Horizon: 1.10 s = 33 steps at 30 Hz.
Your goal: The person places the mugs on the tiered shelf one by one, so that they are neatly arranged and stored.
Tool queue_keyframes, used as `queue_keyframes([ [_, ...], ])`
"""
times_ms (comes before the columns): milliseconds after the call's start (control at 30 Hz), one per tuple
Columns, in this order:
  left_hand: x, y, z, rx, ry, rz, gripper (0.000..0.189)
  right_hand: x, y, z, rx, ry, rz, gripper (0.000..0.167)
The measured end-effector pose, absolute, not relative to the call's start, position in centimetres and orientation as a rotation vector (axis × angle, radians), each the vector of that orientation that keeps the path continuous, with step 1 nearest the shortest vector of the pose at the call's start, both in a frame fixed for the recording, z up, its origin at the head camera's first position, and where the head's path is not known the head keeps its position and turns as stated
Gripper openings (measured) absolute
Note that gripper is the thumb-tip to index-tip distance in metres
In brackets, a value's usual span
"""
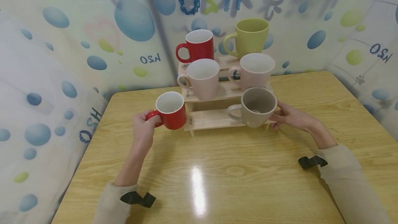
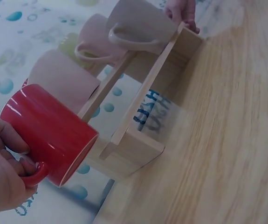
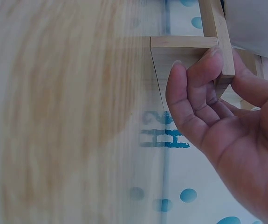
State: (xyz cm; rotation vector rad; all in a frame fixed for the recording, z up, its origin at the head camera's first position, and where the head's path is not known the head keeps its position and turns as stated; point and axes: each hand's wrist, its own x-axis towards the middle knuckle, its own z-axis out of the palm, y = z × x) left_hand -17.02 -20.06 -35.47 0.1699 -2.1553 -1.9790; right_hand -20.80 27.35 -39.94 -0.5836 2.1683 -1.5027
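My left hand [image 1: 144,123] pinches the handle of a red mug [image 1: 174,113] with a white inside. The mug is upright and raised off the table, just beside the left end of a three-tier wooden rack [image 1: 211,119]. In the left wrist view the red mug [image 2: 45,133] overlaps the near end of the rack [image 2: 140,140]. At the other end, my right hand [image 1: 292,115] grips the end of the lowest shelf; in the right wrist view the fingers [image 3: 178,88] curl under the board [image 3: 220,46]. A grey-beige mug [image 1: 255,113] stands on that shelf near this hand.
Two pale pink mugs [image 1: 203,84] [image 1: 255,75] stand on the middle tier. Another red mug [image 1: 200,49] and a yellow-green mug [image 1: 252,39] are on the top tier. The wooden table [image 1: 242,175] meets a patterned backdrop [image 1: 130,58] behind and at the sides.
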Motion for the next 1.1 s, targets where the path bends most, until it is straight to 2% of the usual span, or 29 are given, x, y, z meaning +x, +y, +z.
queue_keyframes([
  [533, -17.8, -17.1, -36.7, -0.120, -2.241, -2.055, 0.014, -20.8, 27.3, -40.0, -0.581, 2.175, -1.502, 0.063],
  [1100, -18.9, -14.2, -37.8, -0.312, -2.224, -2.133, 0.023, -20.8, 27.3, -39.9, -0.558, 2.188, -1.486, 0.062],
])
